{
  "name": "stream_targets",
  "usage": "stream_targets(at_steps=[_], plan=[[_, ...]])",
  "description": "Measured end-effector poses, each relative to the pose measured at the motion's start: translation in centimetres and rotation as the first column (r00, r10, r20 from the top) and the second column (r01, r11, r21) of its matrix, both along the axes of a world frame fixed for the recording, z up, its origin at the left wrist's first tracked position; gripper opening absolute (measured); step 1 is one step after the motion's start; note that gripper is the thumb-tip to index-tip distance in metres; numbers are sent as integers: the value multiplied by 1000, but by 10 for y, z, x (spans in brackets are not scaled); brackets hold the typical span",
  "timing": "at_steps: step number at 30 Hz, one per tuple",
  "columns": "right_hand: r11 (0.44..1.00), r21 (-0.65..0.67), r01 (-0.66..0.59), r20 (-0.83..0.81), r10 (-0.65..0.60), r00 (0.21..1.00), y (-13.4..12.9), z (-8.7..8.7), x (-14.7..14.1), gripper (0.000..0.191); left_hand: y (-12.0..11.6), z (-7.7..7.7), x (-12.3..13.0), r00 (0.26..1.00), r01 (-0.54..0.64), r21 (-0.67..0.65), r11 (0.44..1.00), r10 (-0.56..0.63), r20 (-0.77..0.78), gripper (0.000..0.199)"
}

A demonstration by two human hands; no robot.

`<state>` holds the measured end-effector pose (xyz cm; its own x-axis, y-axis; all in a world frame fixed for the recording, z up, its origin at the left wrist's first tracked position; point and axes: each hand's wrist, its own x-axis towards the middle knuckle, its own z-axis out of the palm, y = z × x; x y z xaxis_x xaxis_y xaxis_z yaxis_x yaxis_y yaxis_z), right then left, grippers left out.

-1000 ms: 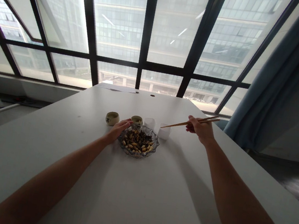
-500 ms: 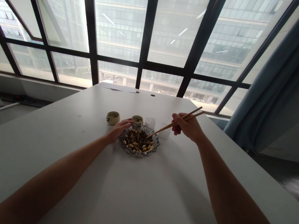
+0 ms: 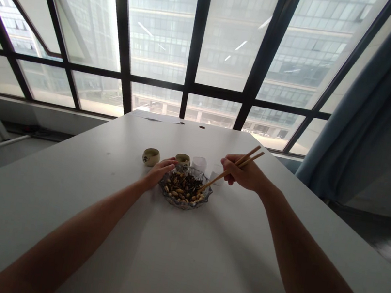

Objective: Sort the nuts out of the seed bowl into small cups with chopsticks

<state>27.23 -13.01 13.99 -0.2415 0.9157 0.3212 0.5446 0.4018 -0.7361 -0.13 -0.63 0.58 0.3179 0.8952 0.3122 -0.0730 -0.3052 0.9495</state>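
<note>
A clear glass bowl [image 3: 184, 205] with a scalloped rim stands on the white table, holding dark seeds [image 3: 193, 182] and pale nuts in shells [image 3: 178, 193]. My left hand [image 3: 158, 171] grips the bowl at its left rim, fingers reaching along the far side. In my right hand [image 3: 243, 172] is a pair of wooden chopsticks [image 3: 217, 177], slanting down to the left. Their tips are among the contents at the bowl's right side; whether they pinch a piece is too small to tell.
Behind the bowl stand two cream cups, the left cup [image 3: 150, 157] with dark writing and the right cup [image 3: 182, 159]. Two clear plastic cups, one [image 3: 199, 163] in the middle and one [image 3: 215, 173] partly behind the chopsticks, are beside them. Papers [image 3: 157, 117] lie at the table's far end.
The chopstick tips have shifted toward the bowl's near right side, and my right hand has lowered slightly. My left hand stays at the rim. The whole view has moved a little.
</note>
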Motion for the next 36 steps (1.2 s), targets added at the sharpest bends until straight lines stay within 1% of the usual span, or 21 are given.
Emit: stream_targets(at_steps=[3, 6, 9, 13, 15, 17, 19, 20, 21, 22, 23, 26, 29, 31, 33, 36], plan=[[999, 17, 28, 21, -28, 999, -1, 2, 1, 43, 1, 0, 1, 1000, 0, -7, 1000, 0, 6, 56], [1000, 10, -2, 79, 1, 997, -2, 3, 0, 42, 2, 0, 0, 1000, -7, -2, 1000, 7, 11, 59], [1000, -8, -18, 120, 19, 993, -1, 1, -2, 42, 0, 0, 0, 1000, -24, 28, 999, 23, 16, 55], [1000, -21, -3, 72, 4, 997, 0, 0, -1, 45, -2, 1, 1, 998, -61, 74, 995, 58, 38, 55], [1000, -30, 6, 16, -5, 1000, 2, 0, 2, 48, -2, 6, -1, 991, -124, 133, 983, 117, 59, 54], [999, -37, 21, -54, -23, 998, 6, -2, 8, 51, 0, 13, -7, 973, -232, 240, 943, 224, 61, 47], [998, -33, 48, -148, -52, 988, 11, -5, 15, 55, 3, 20, -19, 938, -323, 372, 870, 347, 1, 38], [997, -29, 65, -201, -70, 977, 14, -7, 18, 56, 6, 22, -26, 909, -371, 416, 830, 416, -21, 34], [996, -26, 81, -250, -85, 964, 17, -9, 22, 57, 9, 22, -34, 876, -412, 438, 799, 480, -51, 34], [995, -27, 93, -294, -97, 951, 20, -12, 25, 57, 13, 21, -42, 843, -443, 451, 775, 531, -84, 38], [995, -31, 100, -332, -105, 938, 22, -15, 28, 57, 17, 18, -50, 820, -456, 460, 762, 561, -118, 47], [993, -62, 98, -429, -115, 896, 30, -22, 36, 54, 31, 2, -70, 806, -423, 446, 789, 553, -213, 74], [992, -77, 97, -524, -123, 843, 37, -31, 42, 52, 43, -14, -79, 781, -412, 384, 826, 537, -318, 90], [992, -86, 92, -568, -124, 813, 43, -38, 44, 49, 50, -19, -80, 774, -402, 364, 840, 524, -355, 96], [991, -97, 93, -611, -133, 781, 49, -46, 44, 47, 55, -21, -79, 760, -393, 349, 851, 514, -397, 98], [987, -130, 93, -683, -157, 713, 58, -61, 42, 41, 61, -20, -76, 722, -390, 367, 844, 528, -447, 94]])
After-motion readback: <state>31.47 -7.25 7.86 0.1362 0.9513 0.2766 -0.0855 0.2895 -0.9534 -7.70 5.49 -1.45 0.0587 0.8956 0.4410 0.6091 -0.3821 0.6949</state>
